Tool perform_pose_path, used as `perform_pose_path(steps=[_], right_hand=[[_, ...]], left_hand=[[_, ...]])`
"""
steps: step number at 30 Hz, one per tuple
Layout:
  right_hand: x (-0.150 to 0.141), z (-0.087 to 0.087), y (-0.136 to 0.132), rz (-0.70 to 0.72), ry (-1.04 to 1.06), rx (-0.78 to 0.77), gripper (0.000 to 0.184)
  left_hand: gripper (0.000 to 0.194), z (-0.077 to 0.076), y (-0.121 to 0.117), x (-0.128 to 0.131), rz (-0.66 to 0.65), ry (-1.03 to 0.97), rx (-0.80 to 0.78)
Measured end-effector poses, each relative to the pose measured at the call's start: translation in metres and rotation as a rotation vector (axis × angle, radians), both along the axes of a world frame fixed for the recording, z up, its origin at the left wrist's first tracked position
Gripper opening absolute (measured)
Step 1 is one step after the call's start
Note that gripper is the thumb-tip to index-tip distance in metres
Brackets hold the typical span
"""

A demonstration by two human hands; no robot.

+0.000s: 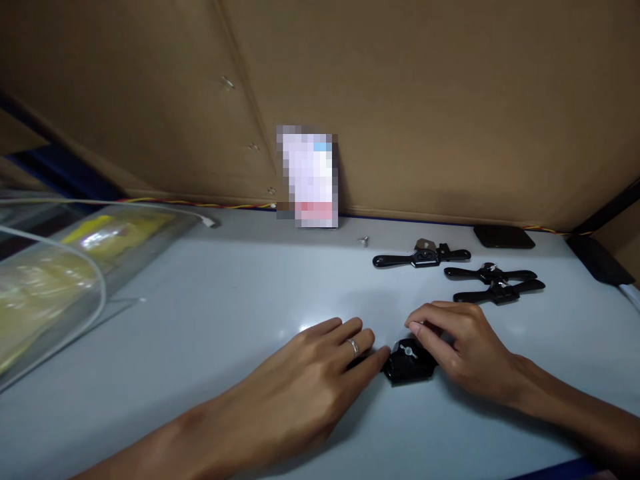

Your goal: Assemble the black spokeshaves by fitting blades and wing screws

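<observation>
A black spokeshave (410, 368) lies on the table with a small silver screw at its middle. My left hand (320, 370), wearing a ring, curls around its left handle, and the index fingertip touches the body. Over the right side, my right hand (463, 347) has its thumb and index finger pinched together at the back edge of the body. What sits between those fingertips is hidden, and so is the right handle. Behind my hands lie another spokeshave (426, 259) with a raised metal plate and two more spokeshaves (490, 273) (500, 293).
A small silver thumbscrew (364, 241) rests near the back. A phone with a blurred screen (313, 177) leans on the cardboard wall (425, 100). Plastic bags with yellow contents (100, 243) and a white cable (103, 280) lie left. A dark flat case (504, 237) is at the back right.
</observation>
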State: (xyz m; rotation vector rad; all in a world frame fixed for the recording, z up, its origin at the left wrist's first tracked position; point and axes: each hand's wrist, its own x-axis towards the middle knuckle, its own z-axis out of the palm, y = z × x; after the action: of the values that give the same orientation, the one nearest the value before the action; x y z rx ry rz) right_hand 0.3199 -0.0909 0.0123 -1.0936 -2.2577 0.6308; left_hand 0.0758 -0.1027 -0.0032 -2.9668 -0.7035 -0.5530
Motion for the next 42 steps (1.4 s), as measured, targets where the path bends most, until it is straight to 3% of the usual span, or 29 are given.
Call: perform_pose_path(steps=[42], right_hand=[[-0.001,0.0013,-0.0008,0.012,0.032,0.007,0.024]], left_hand=[[0.037,0.0013,-0.0003,0.0009,0.001,0.001,-0.006]])
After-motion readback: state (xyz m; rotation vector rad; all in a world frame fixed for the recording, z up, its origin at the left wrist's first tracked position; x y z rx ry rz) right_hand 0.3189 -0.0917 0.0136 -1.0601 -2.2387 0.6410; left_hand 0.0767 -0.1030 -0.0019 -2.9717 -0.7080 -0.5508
